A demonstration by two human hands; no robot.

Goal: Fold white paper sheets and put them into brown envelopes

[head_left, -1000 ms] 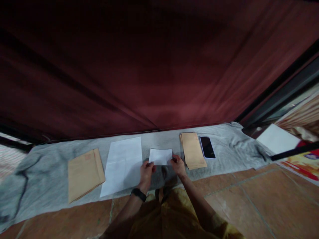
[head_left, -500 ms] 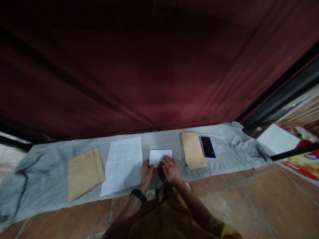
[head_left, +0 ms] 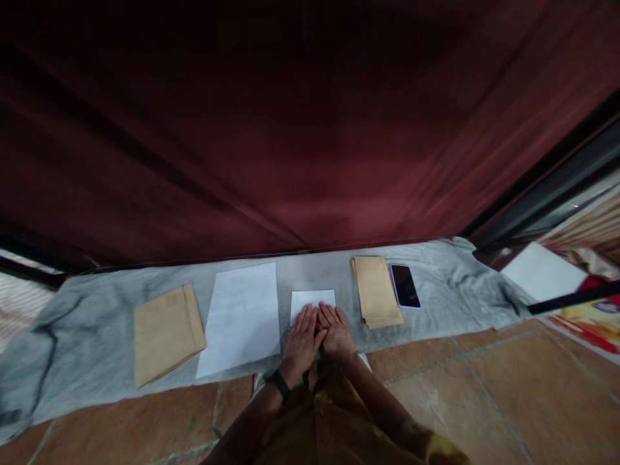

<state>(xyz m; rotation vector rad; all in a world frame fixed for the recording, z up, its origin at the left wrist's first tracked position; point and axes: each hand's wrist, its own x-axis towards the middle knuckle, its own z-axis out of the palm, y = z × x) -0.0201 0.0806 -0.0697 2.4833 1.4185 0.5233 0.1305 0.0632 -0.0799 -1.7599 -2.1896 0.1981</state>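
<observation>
Small white paper point(head_left: 312, 297) lies on grey cloth point(head_left: 450, 281), beneath the left hand point(head_left: 301, 339) and right hand point(head_left: 338, 337) toward six o'clock, fingers flat, nearly straight, apparently gripping nothing. Likely light, easily creased; its three- and nine-o'clock edges suit pinching.

A small white paper point(head_left: 310, 298) lies flat on the grey cloth point(head_left: 336, 272), its far edge straight and its two far corners square. The visible face looks blank; the near part is hidden. It sits between a larger white sheet point(head_left: 242, 320) and a stack of brown envelopes point(head_left: 378, 290).
</observation>
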